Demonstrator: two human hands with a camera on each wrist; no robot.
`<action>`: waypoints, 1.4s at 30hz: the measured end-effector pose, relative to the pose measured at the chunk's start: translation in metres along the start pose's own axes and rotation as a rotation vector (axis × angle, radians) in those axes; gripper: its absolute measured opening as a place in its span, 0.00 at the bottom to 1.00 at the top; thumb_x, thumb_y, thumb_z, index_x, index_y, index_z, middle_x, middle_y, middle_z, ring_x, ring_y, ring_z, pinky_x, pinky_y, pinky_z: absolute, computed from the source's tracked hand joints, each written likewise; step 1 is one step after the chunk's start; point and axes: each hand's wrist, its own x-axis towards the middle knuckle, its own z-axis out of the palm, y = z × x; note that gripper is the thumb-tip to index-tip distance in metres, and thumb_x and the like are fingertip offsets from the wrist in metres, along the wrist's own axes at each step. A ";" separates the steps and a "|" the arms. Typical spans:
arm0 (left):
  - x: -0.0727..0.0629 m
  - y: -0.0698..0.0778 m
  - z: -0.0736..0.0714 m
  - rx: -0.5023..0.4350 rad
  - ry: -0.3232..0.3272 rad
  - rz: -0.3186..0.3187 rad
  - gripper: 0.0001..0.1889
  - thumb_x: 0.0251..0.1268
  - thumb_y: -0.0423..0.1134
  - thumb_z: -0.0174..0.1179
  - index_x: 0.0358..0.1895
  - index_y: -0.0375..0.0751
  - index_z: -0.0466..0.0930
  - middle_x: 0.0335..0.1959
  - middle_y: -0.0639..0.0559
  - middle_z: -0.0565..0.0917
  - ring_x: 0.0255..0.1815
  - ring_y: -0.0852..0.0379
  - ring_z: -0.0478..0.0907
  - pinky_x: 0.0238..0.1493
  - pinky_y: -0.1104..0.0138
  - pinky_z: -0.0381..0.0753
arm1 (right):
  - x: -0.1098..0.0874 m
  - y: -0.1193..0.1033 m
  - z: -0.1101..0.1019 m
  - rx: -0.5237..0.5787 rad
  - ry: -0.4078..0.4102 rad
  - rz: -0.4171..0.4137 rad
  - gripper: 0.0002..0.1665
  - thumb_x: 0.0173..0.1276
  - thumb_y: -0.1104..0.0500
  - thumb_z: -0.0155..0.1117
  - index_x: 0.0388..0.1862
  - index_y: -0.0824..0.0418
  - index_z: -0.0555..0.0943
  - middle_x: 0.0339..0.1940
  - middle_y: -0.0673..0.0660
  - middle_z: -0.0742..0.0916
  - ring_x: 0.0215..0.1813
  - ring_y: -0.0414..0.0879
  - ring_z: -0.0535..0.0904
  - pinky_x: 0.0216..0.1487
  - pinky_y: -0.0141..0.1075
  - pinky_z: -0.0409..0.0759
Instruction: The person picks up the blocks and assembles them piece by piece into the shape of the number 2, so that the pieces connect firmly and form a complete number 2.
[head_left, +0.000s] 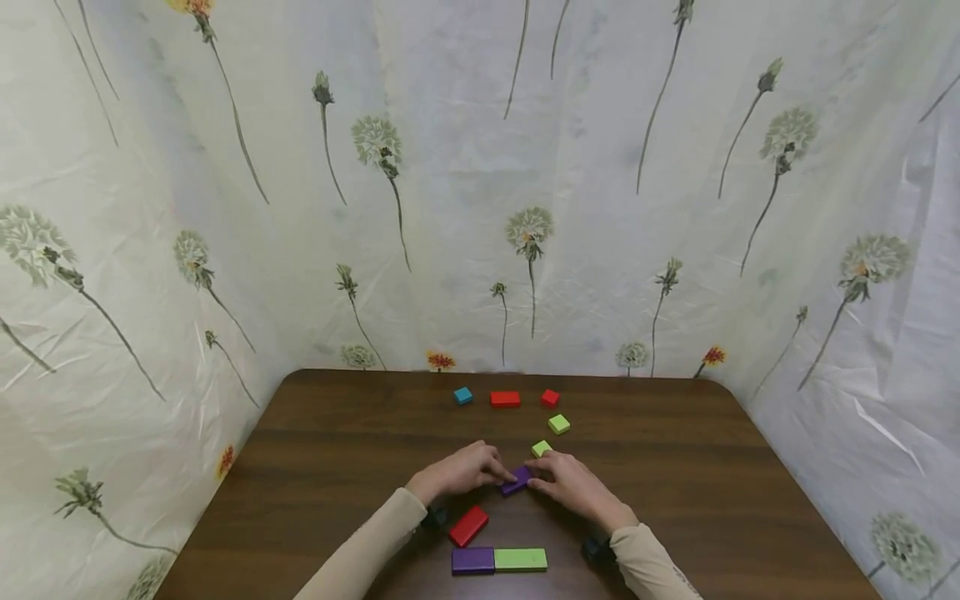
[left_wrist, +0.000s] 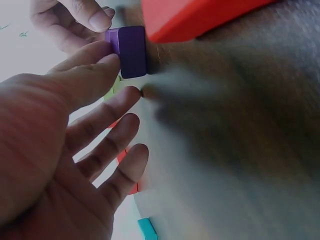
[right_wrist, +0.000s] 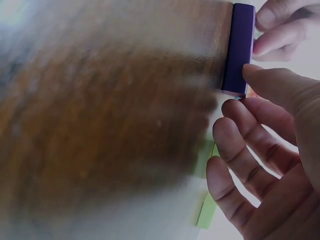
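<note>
A purple block lies on the table between the two hands. My left hand pinches its left end with thumb and index finger; the other fingers stretch out loosely, as the left wrist view shows. At the opposite end, my right hand holds the same block between thumb and index finger, its other fingers spread above the table. Just beyond the right hand sits a light green block, partly covered by it. A red block lies at an angle in front of the left hand.
Nearest the wearer, a second purple block and a long green block sit end to end. Farther back are another small green block, a blue block, a red rectangular block and a small red block.
</note>
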 end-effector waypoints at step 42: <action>-0.002 -0.008 0.001 -0.077 -0.004 -0.146 0.13 0.68 0.45 0.59 0.52 0.64 0.84 0.54 0.58 0.78 0.54 0.60 0.66 0.53 0.66 0.72 | 0.005 -0.005 0.006 -0.003 0.011 -0.025 0.17 0.67 0.51 0.65 0.52 0.54 0.84 0.45 0.49 0.88 0.46 0.42 0.83 0.46 0.38 0.80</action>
